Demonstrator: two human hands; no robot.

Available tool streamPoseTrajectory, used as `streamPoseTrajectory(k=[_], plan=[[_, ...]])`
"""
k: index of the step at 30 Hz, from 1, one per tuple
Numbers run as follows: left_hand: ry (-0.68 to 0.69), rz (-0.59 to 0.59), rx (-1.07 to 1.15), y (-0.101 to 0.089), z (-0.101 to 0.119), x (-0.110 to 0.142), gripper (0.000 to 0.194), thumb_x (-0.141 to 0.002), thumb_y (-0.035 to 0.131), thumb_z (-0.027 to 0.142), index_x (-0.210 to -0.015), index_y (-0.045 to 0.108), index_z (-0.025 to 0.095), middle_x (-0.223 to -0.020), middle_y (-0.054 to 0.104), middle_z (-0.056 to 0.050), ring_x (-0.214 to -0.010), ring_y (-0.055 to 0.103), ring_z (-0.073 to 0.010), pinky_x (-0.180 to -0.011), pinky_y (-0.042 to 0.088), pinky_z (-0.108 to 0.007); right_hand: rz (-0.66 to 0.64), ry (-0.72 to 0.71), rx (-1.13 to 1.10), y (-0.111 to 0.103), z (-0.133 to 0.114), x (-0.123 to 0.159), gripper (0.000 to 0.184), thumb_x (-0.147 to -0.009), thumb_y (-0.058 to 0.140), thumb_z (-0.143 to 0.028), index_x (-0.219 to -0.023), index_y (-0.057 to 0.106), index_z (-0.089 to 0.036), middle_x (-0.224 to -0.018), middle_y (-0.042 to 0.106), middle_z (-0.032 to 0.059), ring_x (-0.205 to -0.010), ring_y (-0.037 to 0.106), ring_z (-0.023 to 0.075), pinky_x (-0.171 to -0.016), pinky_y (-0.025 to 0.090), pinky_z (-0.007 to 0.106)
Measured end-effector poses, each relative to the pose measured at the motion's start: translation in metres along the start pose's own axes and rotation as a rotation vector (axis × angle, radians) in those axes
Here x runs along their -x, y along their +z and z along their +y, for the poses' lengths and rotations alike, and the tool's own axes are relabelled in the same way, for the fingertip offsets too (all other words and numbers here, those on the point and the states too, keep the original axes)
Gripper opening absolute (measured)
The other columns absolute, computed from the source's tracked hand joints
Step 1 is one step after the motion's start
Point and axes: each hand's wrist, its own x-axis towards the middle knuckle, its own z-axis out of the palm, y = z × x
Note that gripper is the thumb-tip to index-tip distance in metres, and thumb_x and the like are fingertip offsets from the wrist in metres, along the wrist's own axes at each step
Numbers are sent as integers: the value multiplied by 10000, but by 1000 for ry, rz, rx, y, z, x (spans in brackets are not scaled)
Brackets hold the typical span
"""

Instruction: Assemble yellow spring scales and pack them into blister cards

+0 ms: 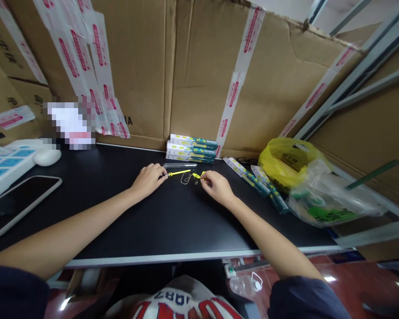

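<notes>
My left hand [149, 179] is closed in a pinch around one end of a thin yellow stick-shaped piece [180, 172], which points right, low over the black tabletop. In my right hand [218, 186], thumb and fingers are pressed together on a small bright yellow part [197, 176]; its exact kind is too small to make out. Between the hands lies a bent metal wire piece [186, 179] with a looped shape. Close to my right fingertips is a tiny dark piece [196, 182]. A transparent narrow strip or tube [180, 165] rests just behind the yellow stick.
Printed slim boxes [191, 149] are stacked at the back; two more boxes [248, 176] lie right of my hand. Yellow [282, 161] and transparent [332, 199] plastic bags sit at the right. A phone [20, 201] and a power strip [11, 164] are left. Cardboard [199, 79] walls the back.
</notes>
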Motion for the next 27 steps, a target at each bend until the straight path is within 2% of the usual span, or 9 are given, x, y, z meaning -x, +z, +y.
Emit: streamPoseTrajectory(k=[3,5,10,13,16,18,20,24,27], plan=[[8,58,57,-10,3,-1,190,-890,498,351,-849,613,205,-849,628,-59,-823,567,-231,-728,422,-355,-5,0,-5,-1,-1,0,61,-859,520,-197,-841,576,-212,-710,586,13,-648,522,157,-615,386,261],[25,140,123,-19,10,-1,187,-898,496,351,-860,600,201,-848,622,-51,-806,574,-219,-734,438,-354,-3,0,-12,-2,-2,0,64,-862,515,-198,-847,576,-211,-712,586,15,-649,525,157,-615,389,262],[65,294,441,-38,36,7,135,-893,532,301,-915,602,188,-920,658,-50,-873,616,-192,-825,481,-357,10,-11,-25,-3,-3,1,66,-866,511,-204,-858,577,-212,-726,593,20,-665,534,161,-622,397,266],[7,257,722,-39,49,13,144,-886,557,313,-923,587,176,-920,683,-61,-825,656,-175,-766,529,-334,1,-22,-43,-4,-5,1,71,-875,512,-217,-875,582,-208,-731,593,22,-671,537,162,-634,404,270],[-151,238,1012,-36,55,14,195,-863,593,349,-912,537,168,-871,691,-66,-741,676,-166,-556,535,-254,-60,-64,-94,-8,-9,1,122,-905,513,-286,-922,600,-202,-736,588,25,-689,541,165,-674,421,280],[-254,234,1145,-35,57,13,232,-841,621,368,-890,515,168,-851,686,-52,-716,680,-159,-521,542,-236,-130,-111,-150,-9,-16,3,192,-913,525,-359,-978,613,-201,-740,584,23,-701,545,165,-709,432,288],[-336,221,1249,-32,58,12,257,-824,640,379,-873,499,170,-858,678,-35,-730,685,-151,-554,566,-242,-202,-149,-219,-7,-24,5,258,-897,558,-419,-1025,619,-202,-745,582,17,-713,550,162,-724,435,285],[-409,164,1350,-27,58,12,260,-831,626,385,-863,473,177,-910,661,-19,-801,689,-148,-650,584,-272,-266,-163,-318,0,-40,10,222,-926,527,-384,-927,623,-185,-782,605,26,-736,558,151,-700,425,257],[-364,198,1180,-24,52,12,224,-855,586,371,-871,468,181,-919,659,-35,-841,686,-174,-740,576,-351,-260,-138,-333,3,-43,11,207,-958,467,-312,-870,592,-172,-818,620,43,-750,563,149,-706,427,253]])
